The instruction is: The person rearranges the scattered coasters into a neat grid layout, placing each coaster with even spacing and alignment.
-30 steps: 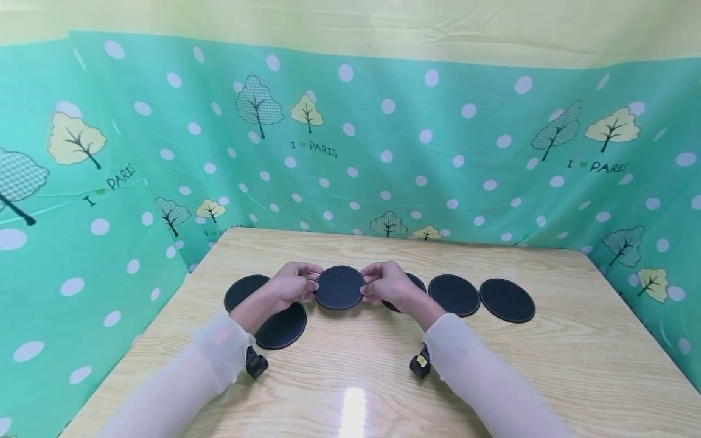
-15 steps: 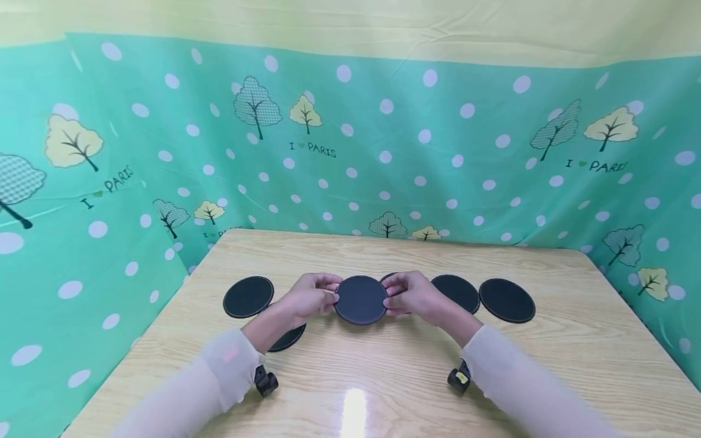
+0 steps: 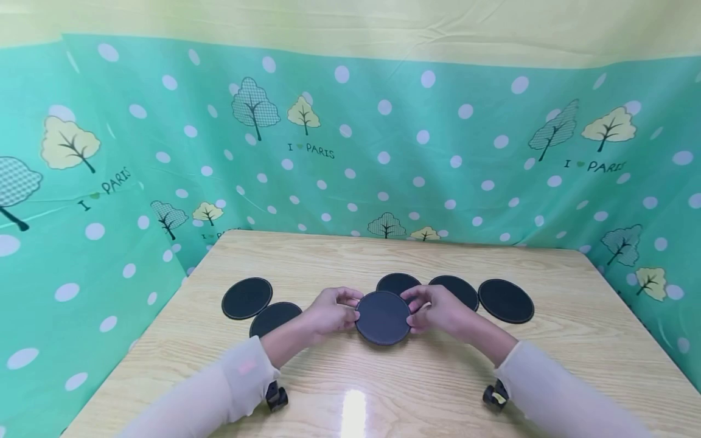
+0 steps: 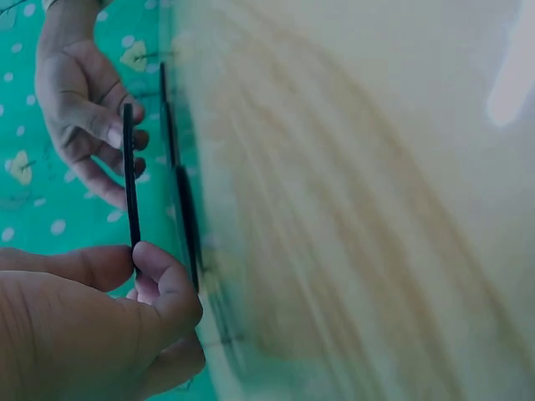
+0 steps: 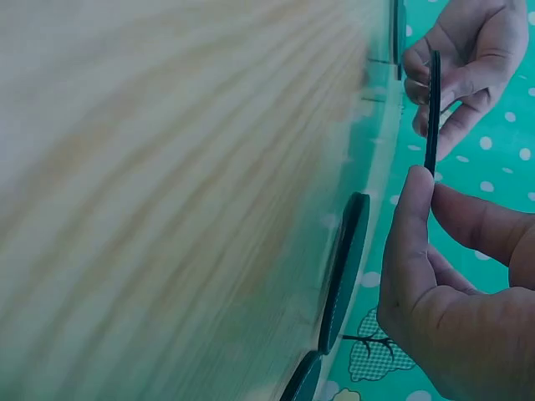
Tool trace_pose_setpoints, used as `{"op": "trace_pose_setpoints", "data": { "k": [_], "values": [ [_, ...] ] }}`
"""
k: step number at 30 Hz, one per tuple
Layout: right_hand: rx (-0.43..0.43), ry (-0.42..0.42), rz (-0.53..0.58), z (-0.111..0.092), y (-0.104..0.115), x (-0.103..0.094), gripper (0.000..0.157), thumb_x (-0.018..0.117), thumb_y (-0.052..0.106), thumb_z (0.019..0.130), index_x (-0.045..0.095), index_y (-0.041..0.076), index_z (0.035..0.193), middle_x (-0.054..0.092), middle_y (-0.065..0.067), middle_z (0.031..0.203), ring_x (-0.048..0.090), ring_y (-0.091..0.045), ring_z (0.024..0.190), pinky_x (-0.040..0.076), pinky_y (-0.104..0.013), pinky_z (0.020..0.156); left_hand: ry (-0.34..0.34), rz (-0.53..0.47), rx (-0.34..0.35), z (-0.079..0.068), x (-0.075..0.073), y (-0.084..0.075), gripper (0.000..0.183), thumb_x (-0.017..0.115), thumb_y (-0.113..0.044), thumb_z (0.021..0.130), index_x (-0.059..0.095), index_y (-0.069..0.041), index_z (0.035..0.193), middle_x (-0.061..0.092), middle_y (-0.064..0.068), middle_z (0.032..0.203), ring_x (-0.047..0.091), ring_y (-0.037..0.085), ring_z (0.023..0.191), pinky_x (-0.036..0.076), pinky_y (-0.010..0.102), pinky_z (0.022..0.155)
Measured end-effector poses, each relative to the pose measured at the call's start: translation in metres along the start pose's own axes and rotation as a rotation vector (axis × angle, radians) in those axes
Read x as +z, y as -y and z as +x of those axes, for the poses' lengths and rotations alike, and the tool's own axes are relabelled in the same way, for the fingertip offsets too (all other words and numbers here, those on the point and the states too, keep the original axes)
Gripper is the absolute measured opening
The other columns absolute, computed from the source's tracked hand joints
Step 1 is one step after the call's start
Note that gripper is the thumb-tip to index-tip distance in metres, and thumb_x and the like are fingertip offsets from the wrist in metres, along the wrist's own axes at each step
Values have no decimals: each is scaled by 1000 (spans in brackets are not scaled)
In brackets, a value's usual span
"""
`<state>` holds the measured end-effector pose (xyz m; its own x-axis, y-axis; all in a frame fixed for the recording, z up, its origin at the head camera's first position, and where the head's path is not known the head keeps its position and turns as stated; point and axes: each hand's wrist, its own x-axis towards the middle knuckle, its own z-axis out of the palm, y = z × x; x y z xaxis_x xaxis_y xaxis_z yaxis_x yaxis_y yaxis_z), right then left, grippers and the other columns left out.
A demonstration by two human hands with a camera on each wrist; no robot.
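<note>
A round black coaster [image 3: 383, 317] with a stitched rim is held up off the table between both hands. On its left edge, my left hand [image 3: 332, 313] pinches it between thumb and fingers; my right hand [image 3: 440, 312] pinches the opposite edge the same way. Seen edge-on in the left wrist view, the coaster [image 4: 131, 180] is thin and stands apart from the tabletop. Just behind it in the head view lies another black coaster [image 3: 397, 282], its lower part covered by the held one.
Two matching coasters lie to the right, a nearer one [image 3: 456, 289] and an outer one [image 3: 506, 300]. Two more lie at left, one [image 3: 247, 298] behind the other [image 3: 272, 316], which my left forearm partly covers. A patterned green curtain [image 3: 350, 152] borders the wooden table [image 3: 339, 389].
Both hands have carried the coaster rightward and nearer to me, keeping their pinch on it. The coaster behind it and those at left show more than before.
</note>
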<state>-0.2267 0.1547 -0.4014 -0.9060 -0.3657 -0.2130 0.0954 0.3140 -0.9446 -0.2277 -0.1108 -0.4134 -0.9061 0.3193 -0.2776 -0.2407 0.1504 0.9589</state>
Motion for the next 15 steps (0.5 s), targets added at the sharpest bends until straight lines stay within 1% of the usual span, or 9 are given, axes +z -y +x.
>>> {"op": "trace_pose_setpoints", "data": {
  "k": [5,8,10,13,15],
  "values": [
    [-9,29,-1,-8,-8,-6,52,66,-18,85,54,-11,135,51,-19,104,69,-22,80,64,-42,77,27,13,-19,-2,11,5,44,62,16,91,56,4,132,55,15,118,62,22,92,58,29,78],
    [-15,48,-18,-12,-11,-8,56,71,-17,81,54,-11,134,51,-20,104,67,-22,81,64,-42,77,39,27,-22,-2,17,7,46,62,18,89,56,4,132,55,14,115,62,22,91,59,29,77],
    [-22,57,-55,-16,-13,-9,59,76,-15,78,54,-11,133,53,-20,105,67,-22,82,64,-39,76,49,34,-27,-3,20,8,46,63,19,88,57,4,131,54,13,112,61,21,89,59,29,75],
    [-17,49,-115,-21,-15,-9,64,83,-12,74,56,-10,132,55,-18,105,66,-20,82,62,-33,73,65,44,-29,-3,23,8,46,63,21,86,58,4,128,54,13,108,60,20,86,60,29,73],
    [-5,43,-140,-23,-15,-8,65,84,-13,72,57,-9,132,56,-18,105,67,-20,82,61,-31,71,72,54,-32,-3,24,8,45,63,22,85,58,5,126,54,14,107,61,21,84,61,29,72]
  ]
}}
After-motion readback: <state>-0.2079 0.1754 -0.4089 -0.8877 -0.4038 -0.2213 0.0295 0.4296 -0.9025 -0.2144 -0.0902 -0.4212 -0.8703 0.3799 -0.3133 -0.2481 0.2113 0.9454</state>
